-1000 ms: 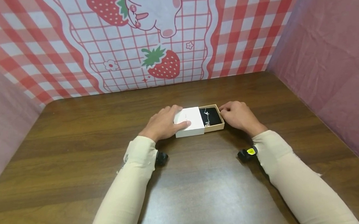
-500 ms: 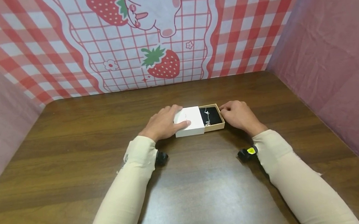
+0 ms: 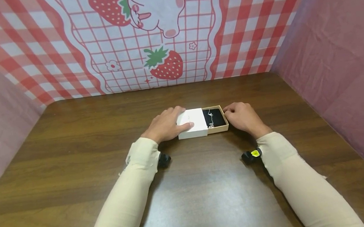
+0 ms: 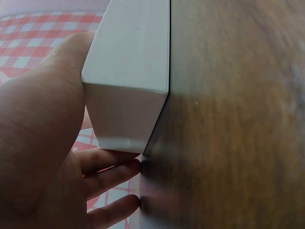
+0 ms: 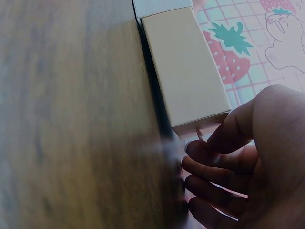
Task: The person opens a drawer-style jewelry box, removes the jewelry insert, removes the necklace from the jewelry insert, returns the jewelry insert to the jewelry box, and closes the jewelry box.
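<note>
A small white sliding gift box (image 3: pixel 192 121) lies flat on the table, its tan inner drawer (image 3: pixel 218 129) pulled partway out to the right. Inside the drawer a silver chain with charms (image 3: pixel 210 118) rests on a black pad (image 3: pixel 218 117). My left hand (image 3: pixel 167 124) grips the white sleeve, thumb across its top and fingers at its far side. At the drawer's outer end, my right hand (image 3: pixel 243 116) pinches a small pull tab (image 5: pixel 200 135) between thumb and forefinger, its other fingers curved below. The sleeve hides the rest of the drawer.
The brown wooden table (image 3: pixel 78 151) extends around the box on all sides. Behind it hangs a red-and-white checked cloth (image 3: pixel 242 30) with strawberry prints. Pink cloth (image 3: pixel 328 49) lines the right side. Black cameras (image 3: pixel 250 156) sit at both wrists.
</note>
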The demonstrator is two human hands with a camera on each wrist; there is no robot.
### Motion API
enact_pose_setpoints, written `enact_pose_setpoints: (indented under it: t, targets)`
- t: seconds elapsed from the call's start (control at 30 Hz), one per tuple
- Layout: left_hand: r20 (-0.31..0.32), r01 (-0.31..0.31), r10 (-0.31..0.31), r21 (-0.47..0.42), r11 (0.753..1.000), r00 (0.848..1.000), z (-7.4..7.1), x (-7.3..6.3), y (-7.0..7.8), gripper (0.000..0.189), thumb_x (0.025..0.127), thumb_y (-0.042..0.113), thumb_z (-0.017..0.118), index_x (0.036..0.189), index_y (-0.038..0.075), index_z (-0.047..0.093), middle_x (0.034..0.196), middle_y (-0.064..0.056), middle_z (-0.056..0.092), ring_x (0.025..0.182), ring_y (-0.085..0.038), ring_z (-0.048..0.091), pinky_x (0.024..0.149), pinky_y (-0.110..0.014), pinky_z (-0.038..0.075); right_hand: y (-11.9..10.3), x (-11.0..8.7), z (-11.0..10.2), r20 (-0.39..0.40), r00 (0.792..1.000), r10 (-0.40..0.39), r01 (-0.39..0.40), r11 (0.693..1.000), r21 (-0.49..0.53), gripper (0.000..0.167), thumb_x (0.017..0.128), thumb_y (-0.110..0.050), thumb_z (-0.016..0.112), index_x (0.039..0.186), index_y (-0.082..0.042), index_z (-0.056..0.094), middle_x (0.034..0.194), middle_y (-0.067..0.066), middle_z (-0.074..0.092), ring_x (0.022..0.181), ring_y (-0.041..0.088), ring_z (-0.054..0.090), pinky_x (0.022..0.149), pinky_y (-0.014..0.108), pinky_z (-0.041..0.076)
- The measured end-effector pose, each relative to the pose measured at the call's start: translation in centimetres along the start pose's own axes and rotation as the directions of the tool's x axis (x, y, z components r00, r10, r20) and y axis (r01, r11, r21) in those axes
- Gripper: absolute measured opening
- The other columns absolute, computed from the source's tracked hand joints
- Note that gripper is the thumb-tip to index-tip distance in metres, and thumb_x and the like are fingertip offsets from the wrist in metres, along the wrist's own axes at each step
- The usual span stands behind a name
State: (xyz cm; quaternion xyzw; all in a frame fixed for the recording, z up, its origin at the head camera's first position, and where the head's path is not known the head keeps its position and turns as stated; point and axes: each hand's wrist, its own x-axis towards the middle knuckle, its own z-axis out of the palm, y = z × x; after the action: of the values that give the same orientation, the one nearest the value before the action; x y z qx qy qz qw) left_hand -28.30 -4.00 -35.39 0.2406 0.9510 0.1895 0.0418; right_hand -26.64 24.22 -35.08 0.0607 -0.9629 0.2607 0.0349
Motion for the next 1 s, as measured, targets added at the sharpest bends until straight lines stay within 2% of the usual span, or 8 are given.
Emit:
enact_pose_setpoints:
  t: [1.0]
  targets:
    - [-0.005, 0.014, -0.015, -0.021, 1.000, 1.000, 0.02, -0.10, 0.13, 0.075, 0.092, 0.067, 0.056, 0.149, 0.020, 0.043, 0.145, -0.005, 0.050, 0.130, -0.023, 0.046, 0.105, -0.049, 0.040, 0.62, -0.31, -0.26, -0.013, 1.000, 0.012, -0.012, 1.000, -0.002, 0.037, 0.095, -0.016, 0.046, 0.112, 0.001, 0.075, 0.119, 0.017, 0.069, 0.108, 0.033, 0.060, 0.090, 0.050, 0.046]
